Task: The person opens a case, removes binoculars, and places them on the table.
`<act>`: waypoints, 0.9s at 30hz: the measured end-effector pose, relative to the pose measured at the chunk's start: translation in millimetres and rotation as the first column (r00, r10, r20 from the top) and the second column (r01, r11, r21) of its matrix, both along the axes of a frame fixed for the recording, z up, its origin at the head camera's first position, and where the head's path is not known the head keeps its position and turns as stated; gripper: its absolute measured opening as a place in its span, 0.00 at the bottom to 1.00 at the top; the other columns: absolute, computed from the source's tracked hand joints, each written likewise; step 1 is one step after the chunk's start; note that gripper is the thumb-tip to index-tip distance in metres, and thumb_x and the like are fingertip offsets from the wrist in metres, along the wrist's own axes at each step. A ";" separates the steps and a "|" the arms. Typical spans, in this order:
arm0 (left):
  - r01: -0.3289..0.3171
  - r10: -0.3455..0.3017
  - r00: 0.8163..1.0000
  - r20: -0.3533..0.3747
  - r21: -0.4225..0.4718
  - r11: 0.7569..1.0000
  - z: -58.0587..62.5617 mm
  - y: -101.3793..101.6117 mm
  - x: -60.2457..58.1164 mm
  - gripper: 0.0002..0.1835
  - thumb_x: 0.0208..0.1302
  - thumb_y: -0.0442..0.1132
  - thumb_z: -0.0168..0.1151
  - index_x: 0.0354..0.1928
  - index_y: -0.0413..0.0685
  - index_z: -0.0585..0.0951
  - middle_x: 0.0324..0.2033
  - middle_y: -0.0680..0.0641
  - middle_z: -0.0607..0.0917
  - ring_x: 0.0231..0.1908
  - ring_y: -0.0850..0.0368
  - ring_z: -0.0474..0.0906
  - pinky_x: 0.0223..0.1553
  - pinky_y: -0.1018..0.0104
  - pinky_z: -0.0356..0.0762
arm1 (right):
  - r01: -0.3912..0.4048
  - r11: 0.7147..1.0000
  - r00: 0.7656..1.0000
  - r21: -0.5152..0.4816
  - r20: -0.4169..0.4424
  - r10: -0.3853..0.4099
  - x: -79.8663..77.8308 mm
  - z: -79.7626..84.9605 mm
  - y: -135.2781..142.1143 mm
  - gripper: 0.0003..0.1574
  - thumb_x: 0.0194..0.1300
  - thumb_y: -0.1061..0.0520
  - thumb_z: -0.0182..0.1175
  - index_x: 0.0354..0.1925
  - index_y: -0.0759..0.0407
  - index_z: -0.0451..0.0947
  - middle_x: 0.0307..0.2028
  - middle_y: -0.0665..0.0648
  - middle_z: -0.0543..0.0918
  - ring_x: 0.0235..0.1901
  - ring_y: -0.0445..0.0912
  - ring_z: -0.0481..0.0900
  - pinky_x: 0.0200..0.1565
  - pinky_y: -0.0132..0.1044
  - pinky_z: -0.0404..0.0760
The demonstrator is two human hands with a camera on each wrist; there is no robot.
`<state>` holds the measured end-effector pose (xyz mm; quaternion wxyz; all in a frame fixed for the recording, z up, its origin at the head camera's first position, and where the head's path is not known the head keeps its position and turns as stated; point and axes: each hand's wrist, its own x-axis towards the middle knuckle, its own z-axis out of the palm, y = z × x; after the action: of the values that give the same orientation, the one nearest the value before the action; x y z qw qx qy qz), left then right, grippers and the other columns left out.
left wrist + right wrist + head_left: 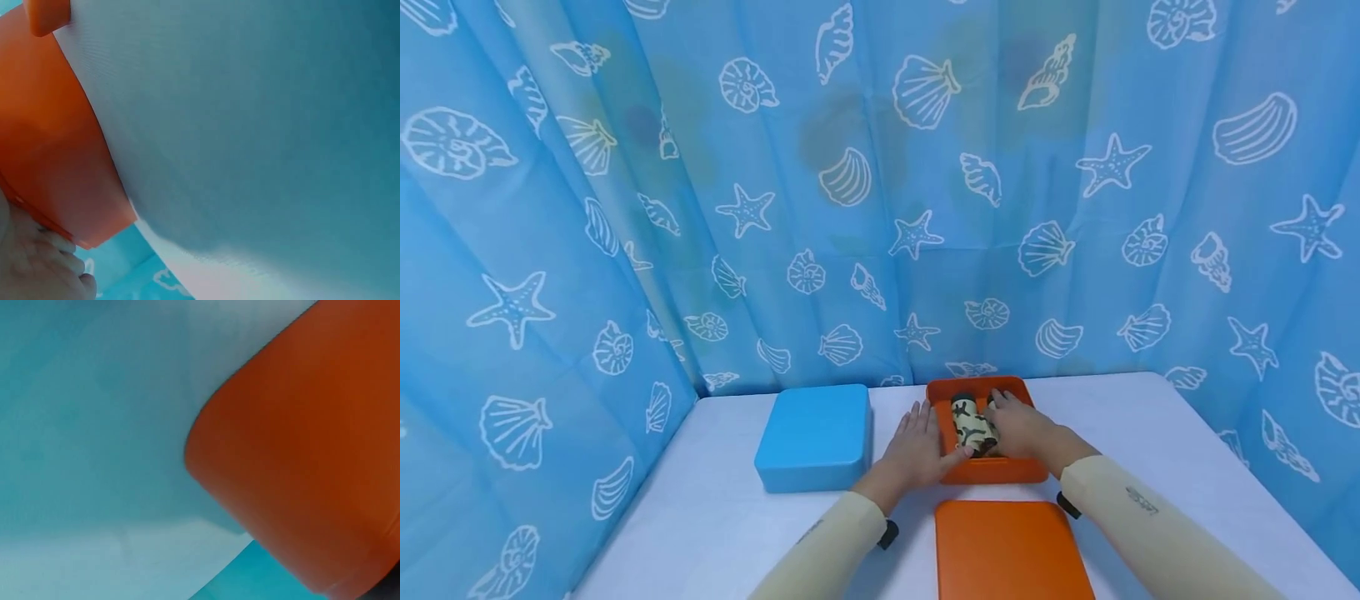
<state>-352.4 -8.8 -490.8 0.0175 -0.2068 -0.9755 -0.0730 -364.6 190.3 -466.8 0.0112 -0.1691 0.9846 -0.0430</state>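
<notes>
An orange box point(992, 472) lies open on the table, with camouflage-patterned binoculars point(967, 421) inside it. The right hand point(1015, 425) reaches into the box and holds the binoculars by the right barrel, partly covering it. Along the left wall lies the left hand point(917, 446), its fingers straight and its thumb stretched toward the near end of the binoculars. In the left wrist view, the left hand point(40, 262) shows beside the box's orange wall point(56, 137). The right wrist view is mostly filled by a box corner point(300, 456), and the right hand is out of sight there.
A closed light-blue box point(814, 433) stands left of the orange one. Nearer the person, a flat orange lid point(1011, 550) lies on the white tabletop point(715, 500). Blue curtains point(880, 208) with shell prints hang close behind and at both sides.
</notes>
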 end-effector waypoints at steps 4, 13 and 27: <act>-0.004 0.003 1.000 -0.010 -0.026 1.000 1.9 0.0 1.4 0.57 0.44 0.80 0.24 0.68 0.45 0.49 0.68 0.48 0.47 0.66 0.51 0.37 0.63 0.56 0.38 | 0.004 0.999 1.000 -0.037 -0.005 -0.005 -1.7 -1.3 1.1 0.49 0.39 0.37 0.69 0.56 0.59 0.70 0.63 0.69 0.56 0.61 0.65 0.51 0.53 0.58 0.61; -0.009 0.009 1.000 -0.001 -0.023 1.000 0.3 1.0 0.2 0.58 0.43 0.81 0.24 0.68 0.46 0.48 0.68 0.48 0.48 0.66 0.51 0.38 0.63 0.57 0.39 | -0.036 0.999 0.999 0.026 -0.007 0.036 -4.5 -3.1 3.1 0.52 0.41 0.38 0.68 0.59 0.64 0.64 0.61 0.69 0.58 0.61 0.65 0.52 0.55 0.57 0.61; -0.008 0.008 1.000 0.008 -0.036 0.999 1.7 0.3 1.8 0.57 0.44 0.80 0.24 0.68 0.46 0.48 0.68 0.48 0.48 0.66 0.51 0.38 0.62 0.57 0.39 | -0.094 0.989 0.993 0.118 -0.062 0.102 -4.3 22.5 0.9 0.50 0.38 0.43 0.68 0.57 0.64 0.65 0.60 0.68 0.61 0.61 0.63 0.54 0.56 0.55 0.60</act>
<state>-350.6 -8.5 -489.0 0.0100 -0.2029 -0.9775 -0.0564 -369.0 191.2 -444.3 -0.0102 -0.2177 0.9758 0.0199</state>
